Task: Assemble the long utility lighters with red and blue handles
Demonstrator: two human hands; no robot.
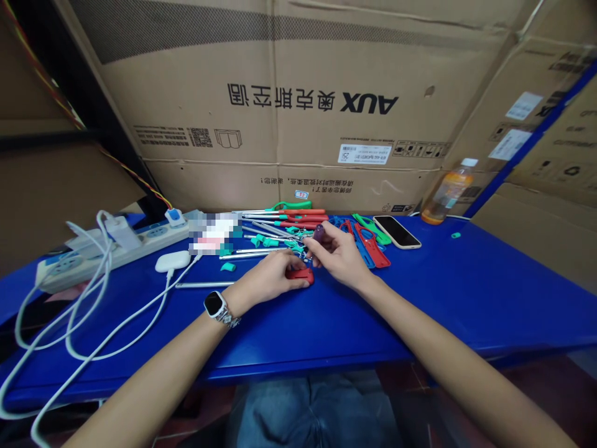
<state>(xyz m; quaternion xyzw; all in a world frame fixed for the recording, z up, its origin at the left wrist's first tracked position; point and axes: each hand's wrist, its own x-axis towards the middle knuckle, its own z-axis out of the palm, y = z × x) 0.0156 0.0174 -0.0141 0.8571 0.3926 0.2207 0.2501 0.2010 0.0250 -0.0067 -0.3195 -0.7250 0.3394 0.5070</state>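
My left hand (pixel 273 274) is closed around a red plastic handle piece (pixel 301 275) that lies low over the blue table. Just to its right, my right hand (pixel 338 252) pinches a short dark purple rounded piece (pixel 319 233); its lower end is hidden by my fingers. Behind both hands lies a pile of long-necked lighters and lighter parts, among them red handles (pixel 305 218), a green handle (pixel 293 205) and metal tubes (pixel 254 254). Beside my right hand are red and blue handle shells (pixel 370 246). A single metal tube (pixel 205 285) sticks out from behind my left wrist.
A large cardboard box (pixel 298 137) stands along the back of the table (pixel 420 311). To the left are a power strip (pixel 116 252), a white charger case (pixel 172 261) and looped white cables (pixel 107 348). A phone (pixel 397 231) and a drink bottle (pixel 448 191) are at the right.
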